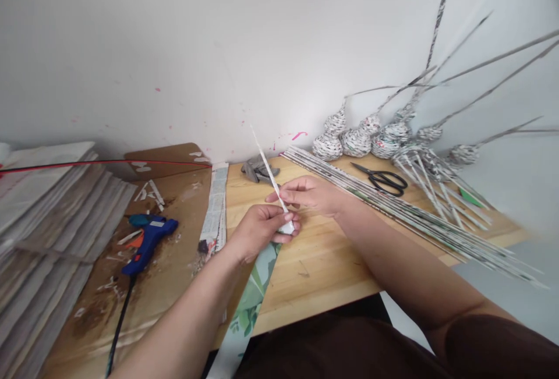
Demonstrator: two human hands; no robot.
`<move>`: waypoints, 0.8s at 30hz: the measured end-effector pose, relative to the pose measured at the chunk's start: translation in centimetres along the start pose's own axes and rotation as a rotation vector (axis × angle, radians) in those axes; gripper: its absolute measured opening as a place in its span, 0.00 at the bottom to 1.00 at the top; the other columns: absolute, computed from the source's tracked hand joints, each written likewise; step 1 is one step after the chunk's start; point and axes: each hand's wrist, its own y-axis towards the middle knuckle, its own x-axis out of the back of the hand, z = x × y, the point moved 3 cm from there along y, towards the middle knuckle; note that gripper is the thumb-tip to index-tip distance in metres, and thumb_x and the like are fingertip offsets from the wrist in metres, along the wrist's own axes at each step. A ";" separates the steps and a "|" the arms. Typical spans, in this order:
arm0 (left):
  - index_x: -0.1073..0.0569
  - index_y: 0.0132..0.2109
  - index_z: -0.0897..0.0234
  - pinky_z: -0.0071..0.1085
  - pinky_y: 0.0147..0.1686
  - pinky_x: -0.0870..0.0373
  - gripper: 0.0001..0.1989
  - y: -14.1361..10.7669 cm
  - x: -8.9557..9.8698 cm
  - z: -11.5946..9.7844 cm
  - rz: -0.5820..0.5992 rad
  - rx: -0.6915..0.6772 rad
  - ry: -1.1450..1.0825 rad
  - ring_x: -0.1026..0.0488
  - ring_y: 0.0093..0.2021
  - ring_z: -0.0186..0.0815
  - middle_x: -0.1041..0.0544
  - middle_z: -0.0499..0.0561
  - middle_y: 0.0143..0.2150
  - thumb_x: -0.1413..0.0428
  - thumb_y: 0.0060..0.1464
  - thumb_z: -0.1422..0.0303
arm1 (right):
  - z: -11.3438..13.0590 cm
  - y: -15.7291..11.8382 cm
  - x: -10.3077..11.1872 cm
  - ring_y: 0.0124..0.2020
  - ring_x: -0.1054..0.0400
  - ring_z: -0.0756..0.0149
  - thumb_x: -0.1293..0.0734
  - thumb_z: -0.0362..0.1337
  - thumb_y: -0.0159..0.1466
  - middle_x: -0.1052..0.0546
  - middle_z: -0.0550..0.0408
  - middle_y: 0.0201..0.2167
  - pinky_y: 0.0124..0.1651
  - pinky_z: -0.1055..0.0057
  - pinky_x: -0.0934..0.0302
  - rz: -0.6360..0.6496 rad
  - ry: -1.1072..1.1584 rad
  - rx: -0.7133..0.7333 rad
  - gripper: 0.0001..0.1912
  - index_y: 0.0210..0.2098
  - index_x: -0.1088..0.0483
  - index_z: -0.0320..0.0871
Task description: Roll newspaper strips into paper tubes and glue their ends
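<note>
A long paper strip (255, 294) with green leaf print runs from the table's front edge up to my left hand (261, 226). The fingers of that hand are closed on the strip where it wraps into a thin white paper tube (266, 163). The tube slants up and to the left, narrowing to a point. Just above, my right hand (312, 194) has its thumb and fingers closed around the tube's lower part. A crumpled grey cloth (255, 170) lies behind the hands.
Finished paper tubes (384, 207) lie to the right, beside black scissors (386, 181) and several woven paper gourds (327, 146). Leftward are cut newspaper strips (215, 204), a blue glue gun (151, 242) on stained cardboard (174, 309), and stacked paper (48, 251). A wall stands behind.
</note>
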 end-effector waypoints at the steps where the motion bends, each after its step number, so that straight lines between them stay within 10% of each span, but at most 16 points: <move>1: 0.21 0.38 0.70 0.33 0.36 0.27 0.18 0.0 -0.1 0.1 0.008 -0.004 0.020 0.25 0.35 0.36 0.21 0.59 0.36 0.38 0.47 0.58 | -0.2 0.1 -0.2 0.23 0.37 0.74 0.32 0.48 0.59 0.26 0.56 0.25 0.27 0.74 0.41 -0.002 0.031 -0.020 0.21 0.43 0.24 0.39; 14: 0.21 0.38 0.68 0.33 0.37 0.28 0.16 0.1 -0.1 0.3 -0.021 -0.012 0.053 0.27 0.31 0.32 0.21 0.56 0.34 0.37 0.46 0.59 | -0.5 0.7 0.1 0.22 0.38 0.75 0.25 0.44 0.49 0.28 0.59 0.21 0.24 0.77 0.46 -0.242 0.028 0.036 0.15 0.26 0.26 0.39; 24: 0.21 0.42 0.68 0.33 0.38 0.28 0.18 -0.1 -0.4 0.1 0.052 0.011 0.048 0.25 0.37 0.35 0.21 0.58 0.37 0.38 0.48 0.58 | -0.1 0.5 0.0 0.19 0.45 0.78 0.25 0.44 0.50 0.32 0.60 0.19 0.20 0.78 0.55 -0.167 0.106 0.025 0.15 0.27 0.25 0.37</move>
